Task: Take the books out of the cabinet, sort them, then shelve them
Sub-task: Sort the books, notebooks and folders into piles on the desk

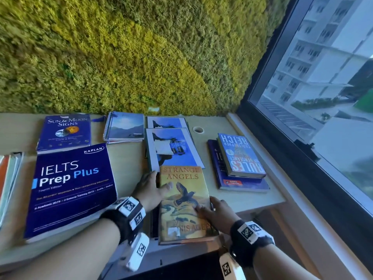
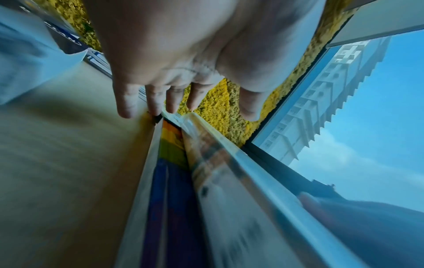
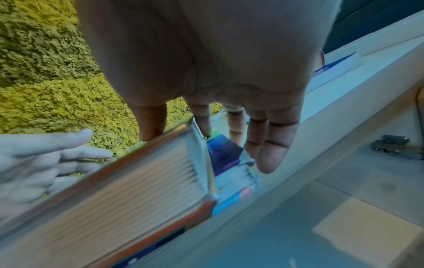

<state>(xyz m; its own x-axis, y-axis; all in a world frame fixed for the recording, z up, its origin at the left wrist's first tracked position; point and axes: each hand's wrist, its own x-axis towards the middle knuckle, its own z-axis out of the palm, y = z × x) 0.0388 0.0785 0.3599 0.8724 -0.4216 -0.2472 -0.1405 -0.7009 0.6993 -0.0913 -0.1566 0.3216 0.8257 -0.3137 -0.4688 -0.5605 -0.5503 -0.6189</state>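
Note:
The yellow "Strange Angels" book (image 1: 183,199) lies on a dark book (image 1: 154,221) at the front edge of the pale table (image 1: 129,158). My left hand (image 1: 159,180) is at its left edge, fingers straight along the spine and thumb over the cover. In the left wrist view the left hand (image 2: 195,108) reaches past the blurred book (image 2: 229,172). My right hand (image 1: 212,205) grips the right edge. In the right wrist view the right hand (image 3: 208,148) has its thumb on the cover and fingers down past the page block of the book (image 3: 137,181).
"IELTS Prep Plus" (image 1: 70,188) and "Sun & Moon Signs" (image 1: 64,130) lie at left, a spiral notebook (image 1: 125,127) and blue picture books (image 1: 171,148) behind. "Rules of Vengeance" (image 1: 240,156) tops a stack at right. A moss wall (image 1: 121,57) and window (image 1: 312,98) bound the table.

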